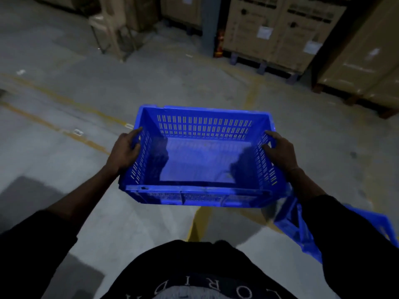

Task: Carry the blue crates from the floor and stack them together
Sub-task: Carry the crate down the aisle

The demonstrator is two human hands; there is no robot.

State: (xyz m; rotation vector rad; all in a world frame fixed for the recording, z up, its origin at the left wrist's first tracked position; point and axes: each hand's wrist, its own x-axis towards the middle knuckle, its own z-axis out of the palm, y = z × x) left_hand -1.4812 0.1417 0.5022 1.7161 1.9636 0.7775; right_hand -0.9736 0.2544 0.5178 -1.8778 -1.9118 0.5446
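Observation:
I hold an empty blue crate (203,194) with slotted walls in the air in front of my waist, above the grey floor. My left hand (125,151) grips its left short side at the rim, fingers through the handle slot. My right hand (280,149) grips the right short side the same way. A second blue crate (302,231) lies on the floor at the lower right, partly hidden behind my right forearm and blurred.
Concrete floor with yellow painted lines (200,223). Tall cardboard boxes on pallets (280,33) stand along the far wall and right side. A beige wrapped object (112,24) stands at the far left. A grey pillar (210,22) with a red extinguisher (219,46) rises between them.

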